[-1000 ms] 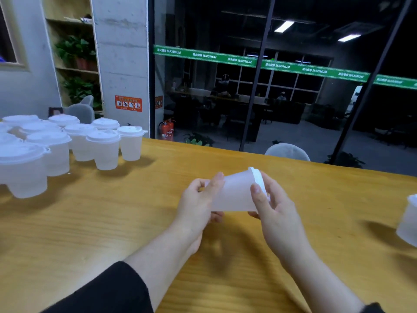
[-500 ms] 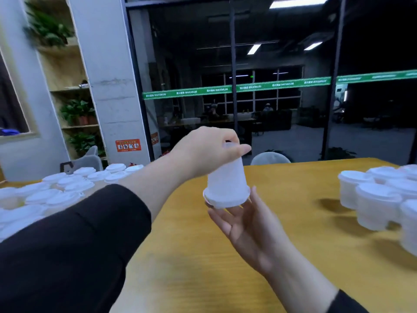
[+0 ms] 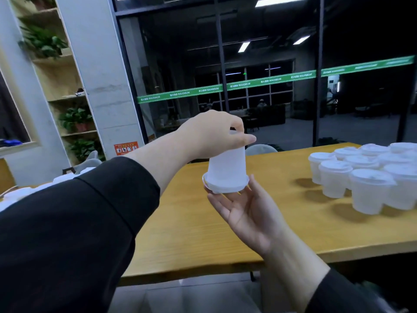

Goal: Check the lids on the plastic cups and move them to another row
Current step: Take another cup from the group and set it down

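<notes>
1. Head view: the left hand (image 3: 209, 134) grips the cup (image 3: 226, 171) by its base, holding it upside down above the table (image 3: 203, 233), likely to test the lid (image 3: 225, 188).
2. The right hand (image 3: 246, 213), fingers spread, waits under the lid, fingertips touching, probably to catch it.
3. More cups (image 3: 361, 172) stand at right.

A wooden counter (image 3: 293, 222) stands before a dark glass wall (image 3: 259, 75) with a green strip (image 3: 270, 81). At left, a white pillar (image 3: 101, 75) stands beside wooden shelves (image 3: 65, 98) with potted plants (image 3: 75, 118). Ceiling lights (image 3: 243, 46) glow behind the glass.
</notes>
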`<state>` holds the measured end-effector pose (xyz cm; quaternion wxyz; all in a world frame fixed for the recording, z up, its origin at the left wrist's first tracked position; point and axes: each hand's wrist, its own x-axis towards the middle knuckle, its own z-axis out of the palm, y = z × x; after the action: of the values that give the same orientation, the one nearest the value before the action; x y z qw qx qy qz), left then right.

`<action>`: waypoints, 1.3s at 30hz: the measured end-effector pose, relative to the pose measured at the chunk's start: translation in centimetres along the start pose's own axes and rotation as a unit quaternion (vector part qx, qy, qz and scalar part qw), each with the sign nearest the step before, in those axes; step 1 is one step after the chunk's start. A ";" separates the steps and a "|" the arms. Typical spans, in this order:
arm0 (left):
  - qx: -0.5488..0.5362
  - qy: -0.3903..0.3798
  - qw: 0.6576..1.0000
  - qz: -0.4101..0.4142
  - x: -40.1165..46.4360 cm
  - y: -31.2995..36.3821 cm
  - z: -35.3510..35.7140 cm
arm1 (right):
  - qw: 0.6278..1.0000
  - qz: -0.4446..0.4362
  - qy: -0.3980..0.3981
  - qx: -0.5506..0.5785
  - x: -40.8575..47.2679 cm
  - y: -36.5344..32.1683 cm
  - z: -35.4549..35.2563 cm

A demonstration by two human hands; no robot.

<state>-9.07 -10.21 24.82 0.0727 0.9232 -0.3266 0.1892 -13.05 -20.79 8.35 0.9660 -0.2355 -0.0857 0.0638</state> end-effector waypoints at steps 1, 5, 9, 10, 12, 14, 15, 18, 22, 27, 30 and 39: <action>0.000 0.002 1.000 -0.001 0.0 0.1 0.0 | 1.000 -0.002 0.001 -0.003 0.0 -0.1 -0.1; -0.070 0.045 0.996 -0.034 0.0 -0.1 1.2 | 1.000 -0.009 0.006 -0.013 0.0 -0.1 -0.7; -0.203 0.106 0.971 -0.073 -0.1 -0.8 5.0 | 0.997 -0.035 0.049 -0.040 -0.3 -1.6 -1.2; -0.234 0.119 0.962 -0.077 -0.2 -0.7 6.4 | 0.994 -0.051 0.075 -0.059 -0.3 -2.2 -1.4; -0.314 0.130 0.937 -0.084 -0.2 0.2 9.1 | 0.982 -0.089 0.128 -0.102 -0.7 -3.9 -2.2; -0.400 0.120 0.904 -0.090 0.0 1.7 11.9 | 0.970 -0.123 0.165 -0.132 -1.4 -6.1 -3.4; -0.431 0.108 0.891 -0.088 0.2 2.6 13.3 | 0.963 -0.139 0.175 -0.152 -2.0 -7.4 -4.1; -0.473 0.054 0.875 -0.086 1.4 5.4 17.5 | 0.923 -0.184 0.211 -0.265 -3.8 -11.4 -7.2; -0.545 -0.003 0.831 -0.111 3.0 10.5 21.7 | 0.833 -0.189 0.265 -0.448 -6.7 -16.6 -10.6; -0.651 -0.096 0.741 -0.134 4.8 17.4 24.4 | 0.696 -0.179 0.316 -0.620 -10.9 -21.8 -12.9; -0.689 -0.148 0.696 -0.140 6.0 21.3 25.5 | 0.665 -0.174 0.349 -0.637 -12.8 -24.7 -14.4; -0.725 -0.251 0.623 -0.153 10.0 30.9 26.7 | 0.628 -0.169 0.414 -0.636 -15.7 -31.9 -19.1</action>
<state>-13.34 -46.87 4.64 0.6614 0.6202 -0.2178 -0.3612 -22.05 -59.93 4.40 0.5035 -0.7746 0.2658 -0.2752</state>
